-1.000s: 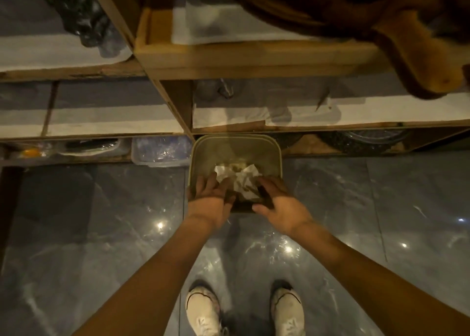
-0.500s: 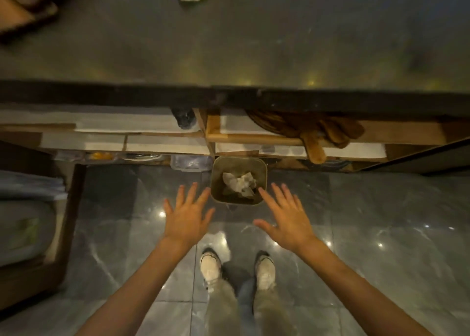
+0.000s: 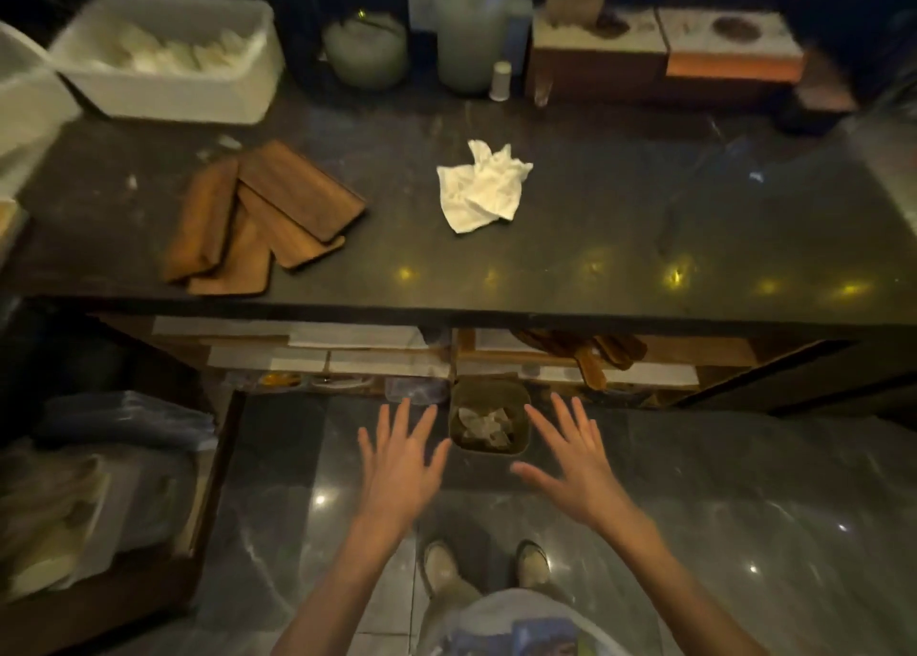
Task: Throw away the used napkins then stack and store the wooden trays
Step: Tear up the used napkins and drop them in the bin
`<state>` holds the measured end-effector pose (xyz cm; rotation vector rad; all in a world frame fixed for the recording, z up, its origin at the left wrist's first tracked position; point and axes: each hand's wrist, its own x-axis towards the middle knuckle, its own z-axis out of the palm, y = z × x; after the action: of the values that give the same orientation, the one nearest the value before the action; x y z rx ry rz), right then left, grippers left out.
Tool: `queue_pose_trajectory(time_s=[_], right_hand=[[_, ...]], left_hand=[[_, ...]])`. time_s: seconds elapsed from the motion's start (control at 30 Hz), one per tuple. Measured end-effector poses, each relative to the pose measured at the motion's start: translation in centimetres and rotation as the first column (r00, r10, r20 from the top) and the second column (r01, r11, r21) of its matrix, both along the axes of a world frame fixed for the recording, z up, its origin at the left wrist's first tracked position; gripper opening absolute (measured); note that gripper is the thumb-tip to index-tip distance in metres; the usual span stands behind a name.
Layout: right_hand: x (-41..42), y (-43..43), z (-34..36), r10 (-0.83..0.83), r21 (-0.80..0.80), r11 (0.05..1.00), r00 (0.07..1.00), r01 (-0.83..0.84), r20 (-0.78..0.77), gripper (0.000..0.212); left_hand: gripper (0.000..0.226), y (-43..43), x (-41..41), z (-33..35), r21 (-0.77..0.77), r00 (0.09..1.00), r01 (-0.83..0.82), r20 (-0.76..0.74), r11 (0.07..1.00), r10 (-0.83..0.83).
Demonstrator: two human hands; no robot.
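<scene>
Two hands, left hand (image 3: 399, 462) and right hand (image 3: 578, 459), hover empty with fingers spread, flanking the bin (image 3: 489, 422) at six o'clock, crumpled napkins inside. On the tabletop (image 3: 645, 219), one used napkin (image 3: 481, 186) lies at twelve o'clock; wooden trays (image 3: 258, 219) overlap loosely at ten. We find no legible writing.

both hands up and away from the small olive-green waste bin (image 3: 489, 415); a second ago they were pressed into its crumpled white napkins. left hand (image 3: 397, 467) and right hand (image 3: 578, 467) now empty, fingers spread, flanking the bin. view has risen: dark stone counter (image 3: 645, 219), its scattered brown wooden trays (image 3: 258, 214) and one crumpled white napkin (image 3: 484, 186) now visible.
</scene>
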<state>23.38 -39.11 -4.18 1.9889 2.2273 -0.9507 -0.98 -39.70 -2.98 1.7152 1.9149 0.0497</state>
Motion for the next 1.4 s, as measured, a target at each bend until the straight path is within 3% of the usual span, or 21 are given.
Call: queue_pose_trajectory(time_s=[0.17,0.37,0.6,0.87,1.1,1.3,1.4], right_hand=[[-2.2,1.5,3.8,0.003,0.129,0.992,1.0,-0.002,-0.012,0.08],[-2.0,4.3,7.0,-0.025,0.177,0.984,0.997,0.036,-0.067,0.083],[1.5,10.1,7.5,-0.077,0.172,0.98,0.991,0.096,-0.114,0.079],[8.6,21.3,8.0,-0.015,0.22,0.975,0.994,0.039,-0.112,0.081],[10.2,29.9,9.0,0.006,0.136,0.991,0.985,0.018,-0.173,0.068],[6.8,34.7,8.2,0.062,0.093,0.994,0.995,-0.054,-0.084,0.07],[4.8,36.7,7.8,0.023,0.157,0.987,0.998,-0.014,-0.055,0.072]], left_hand=[[0.057,2.0,-1.8,3.8,0.132,0.995,0.08,-0.071,0.988,-0.072],[0.054,6.1,-2.1,5.9,0.209,0.998,0.063,-0.027,0.976,-0.059],[0.055,13.2,1.1,6.1,0.175,0.995,0.097,-0.031,0.98,-0.093],[0.052,22.0,4.6,7.9,0.198,0.999,-0.018,-0.04,0.98,0.026],[0.049,27.1,6.0,8.2,0.216,0.992,-0.107,-0.045,0.971,0.119],[0.049,31.8,4.0,6.9,0.189,0.997,-0.028,-0.071,0.982,0.042],[0.047,35.3,2.9,6.5,0.184,0.992,0.079,-0.108,0.98,-0.059]])
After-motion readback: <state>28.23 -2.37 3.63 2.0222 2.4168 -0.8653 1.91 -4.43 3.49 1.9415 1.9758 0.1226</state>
